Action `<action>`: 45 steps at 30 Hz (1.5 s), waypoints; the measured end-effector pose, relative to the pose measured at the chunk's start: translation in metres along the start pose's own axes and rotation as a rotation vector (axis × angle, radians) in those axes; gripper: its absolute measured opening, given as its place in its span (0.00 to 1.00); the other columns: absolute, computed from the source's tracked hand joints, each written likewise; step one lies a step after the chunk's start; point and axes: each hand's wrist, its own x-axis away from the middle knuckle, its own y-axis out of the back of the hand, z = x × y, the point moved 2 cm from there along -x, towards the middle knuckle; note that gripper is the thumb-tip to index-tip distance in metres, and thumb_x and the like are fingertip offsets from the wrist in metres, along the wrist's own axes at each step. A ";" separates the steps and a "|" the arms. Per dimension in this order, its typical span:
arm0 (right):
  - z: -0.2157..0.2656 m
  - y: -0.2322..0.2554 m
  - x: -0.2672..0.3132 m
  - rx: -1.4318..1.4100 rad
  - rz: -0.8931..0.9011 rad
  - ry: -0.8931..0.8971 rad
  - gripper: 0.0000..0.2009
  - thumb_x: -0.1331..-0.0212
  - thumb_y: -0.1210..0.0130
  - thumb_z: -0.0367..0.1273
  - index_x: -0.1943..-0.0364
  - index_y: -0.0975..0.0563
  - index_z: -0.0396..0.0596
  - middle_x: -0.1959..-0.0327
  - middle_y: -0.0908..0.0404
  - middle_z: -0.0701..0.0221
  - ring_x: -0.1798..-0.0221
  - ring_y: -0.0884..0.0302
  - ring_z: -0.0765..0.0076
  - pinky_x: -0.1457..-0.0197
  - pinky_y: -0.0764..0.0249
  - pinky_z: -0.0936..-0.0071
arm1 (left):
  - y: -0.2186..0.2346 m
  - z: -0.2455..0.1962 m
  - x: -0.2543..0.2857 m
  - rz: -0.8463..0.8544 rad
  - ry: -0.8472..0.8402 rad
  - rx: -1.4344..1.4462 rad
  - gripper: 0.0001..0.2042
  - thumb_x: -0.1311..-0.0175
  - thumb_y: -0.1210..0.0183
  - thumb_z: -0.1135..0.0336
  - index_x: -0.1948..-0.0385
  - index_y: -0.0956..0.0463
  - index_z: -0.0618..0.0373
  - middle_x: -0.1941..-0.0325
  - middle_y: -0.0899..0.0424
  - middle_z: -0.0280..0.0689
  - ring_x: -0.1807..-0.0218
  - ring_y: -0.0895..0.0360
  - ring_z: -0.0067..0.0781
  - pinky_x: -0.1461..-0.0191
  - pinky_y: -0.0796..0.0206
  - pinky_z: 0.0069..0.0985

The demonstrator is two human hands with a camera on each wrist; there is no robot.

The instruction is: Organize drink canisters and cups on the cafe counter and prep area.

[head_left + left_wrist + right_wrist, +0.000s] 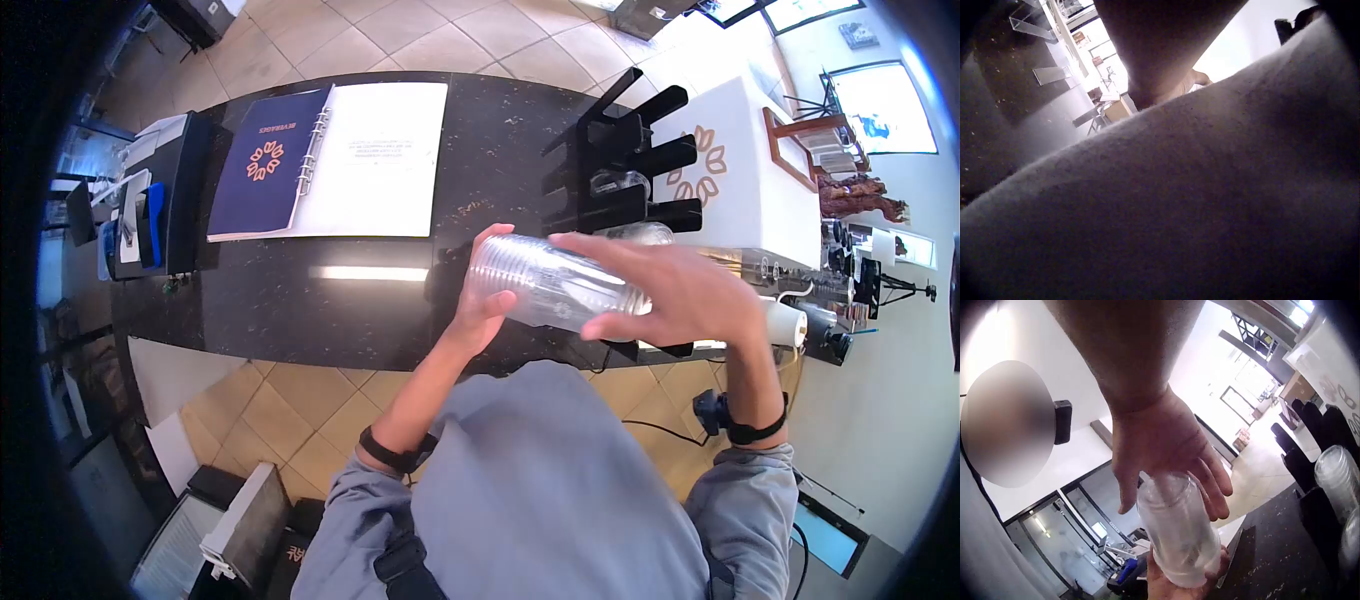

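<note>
A stack of nested clear plastic cups (555, 282) is held tilted on its side above the dark counter, in front of the person's body. My left hand (478, 315) grips the ridged rim end, thumb on the near side and fingers behind. At the other end, my right hand (700, 295) spreads its thumb and fingers around the cup base. The right wrist view shows this right hand (1163, 440) with fingers extended past the base of the cups (1179, 531), and the left hand (1169, 587) cupped beneath. The left wrist view mostly shows sleeve and forearm.
A black pronged rack (665, 157) with more clear cups (640, 233) stands right of the hands, beside a white box (765, 190). An open beverage binder (390, 160) lies on the black speckled counter (500, 130). Far left is a black holder (185, 190) with tools.
</note>
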 end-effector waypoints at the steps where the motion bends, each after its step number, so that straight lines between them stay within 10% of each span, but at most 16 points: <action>1: 0.002 -0.004 -0.003 -0.001 -0.001 -0.003 0.40 0.41 0.39 0.55 0.26 0.39 0.59 0.51 0.19 0.60 0.56 0.18 0.48 0.53 0.23 0.57 | -0.002 0.001 -0.001 0.002 0.003 0.000 0.48 0.53 0.24 0.54 0.29 0.46 0.47 0.41 0.29 0.38 0.37 0.29 0.34 0.31 0.36 0.35; 14: -0.006 -0.022 -0.004 -0.031 0.120 -0.123 0.41 0.52 0.31 0.44 0.30 0.36 0.62 0.56 0.19 0.56 0.56 0.18 0.43 0.54 0.24 0.55 | 0.000 0.013 0.008 -0.018 0.049 -0.059 0.47 0.52 0.24 0.56 0.30 0.45 0.49 0.43 0.28 0.37 0.39 0.28 0.32 0.33 0.35 0.33; 22: -0.030 0.071 0.069 -0.021 -0.289 -0.242 0.42 0.55 0.32 0.44 0.29 0.36 0.63 0.51 0.16 0.59 0.60 0.16 0.58 0.53 0.21 0.64 | 0.042 -0.018 0.015 -0.155 -0.001 -0.076 0.46 0.53 0.29 0.50 0.30 0.46 0.45 0.37 0.29 0.39 0.35 0.29 0.41 0.32 0.31 0.48; 24: -0.065 0.080 0.059 0.107 -0.348 -0.279 0.43 0.53 0.33 0.47 0.29 0.37 0.62 0.52 0.15 0.56 0.52 0.16 0.48 0.47 0.24 0.59 | 0.051 -0.029 0.019 -0.229 -0.039 -0.061 0.46 0.51 0.29 0.51 0.29 0.47 0.45 0.39 0.30 0.38 0.35 0.30 0.36 0.30 0.35 0.40; 28: -0.127 0.072 0.002 0.364 -0.204 -0.560 0.42 0.54 0.34 0.43 0.29 0.37 0.68 0.50 0.17 0.49 0.47 0.19 0.42 0.41 0.25 0.57 | 0.058 -0.040 0.021 -0.244 -0.067 -0.076 0.47 0.50 0.29 0.49 0.28 0.47 0.45 0.39 0.30 0.37 0.34 0.31 0.37 0.31 0.33 0.43; 37: -0.192 0.034 -0.078 0.389 0.170 -0.565 0.44 0.57 0.31 0.42 0.28 0.35 0.64 0.45 0.18 0.52 0.43 0.21 0.41 0.38 0.26 0.55 | 0.054 -0.034 0.027 -0.246 -0.058 -0.047 0.48 0.52 0.28 0.52 0.28 0.47 0.45 0.39 0.29 0.37 0.34 0.31 0.36 0.29 0.37 0.40; 43: -0.193 0.012 -0.072 0.336 0.133 -0.503 0.39 0.46 0.35 0.43 0.27 0.36 0.64 0.43 0.19 0.54 0.42 0.21 0.43 0.39 0.24 0.55 | 0.046 -0.033 0.031 -0.245 -0.009 -0.033 0.47 0.51 0.28 0.53 0.28 0.46 0.47 0.39 0.29 0.38 0.34 0.31 0.36 0.29 0.38 0.38; 45: -0.161 0.019 -0.050 0.460 -0.119 -0.592 0.33 0.39 0.39 0.44 0.29 0.35 0.61 0.45 0.19 0.57 0.43 0.21 0.45 0.40 0.25 0.54 | 0.046 -0.033 0.029 -0.214 -0.004 -0.044 0.47 0.51 0.28 0.53 0.29 0.46 0.47 0.40 0.29 0.37 0.34 0.31 0.35 0.30 0.38 0.37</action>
